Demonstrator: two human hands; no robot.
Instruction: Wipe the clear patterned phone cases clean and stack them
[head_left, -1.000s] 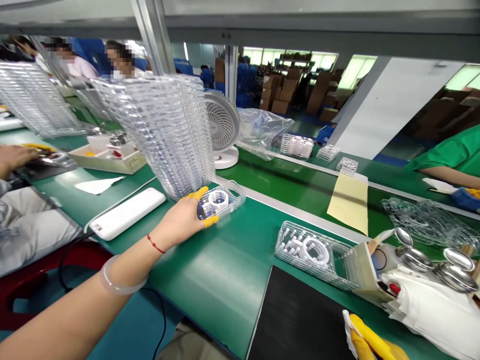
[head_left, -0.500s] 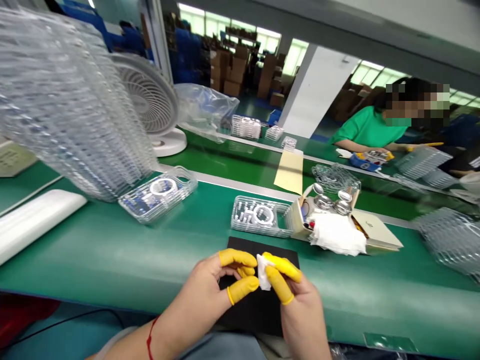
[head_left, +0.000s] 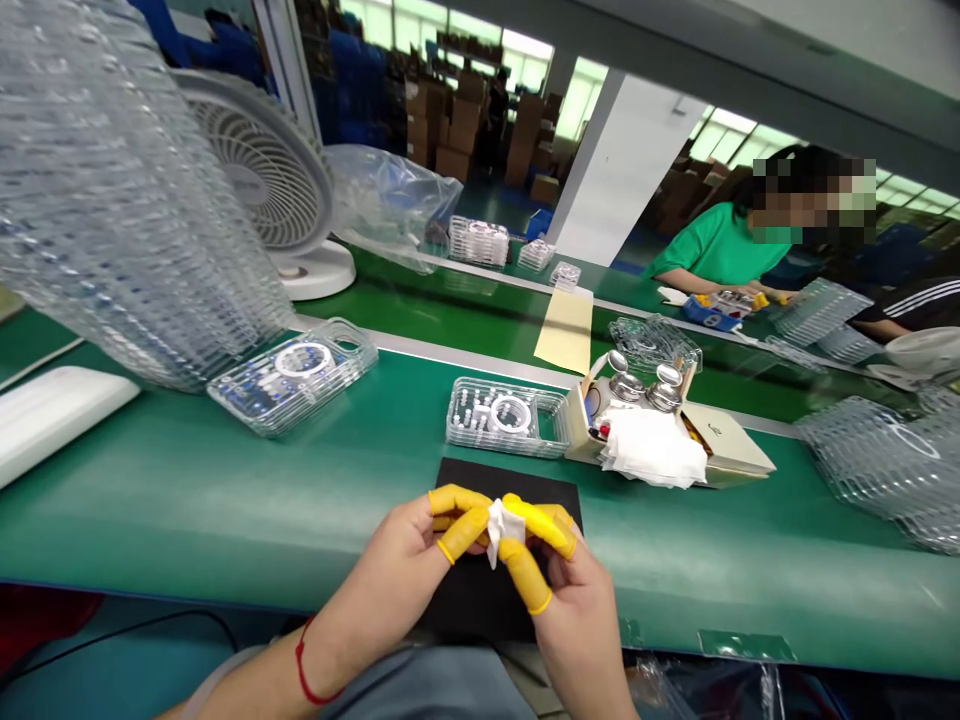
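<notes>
White wipe (head_left: pixel 501 530) sits pinched between the yellow-cotted fingers (head_left: pixel 459 532) of the left hand (head_left: pixel 386 570) and right hand (head_left: pixel 581 630), above a black mat (head_left: pixel 510 480).

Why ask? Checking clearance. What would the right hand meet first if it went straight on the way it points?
The right hand meets the white wipe held in its fingers first; the left hand lies just behind, though depth is unclear.
</notes>
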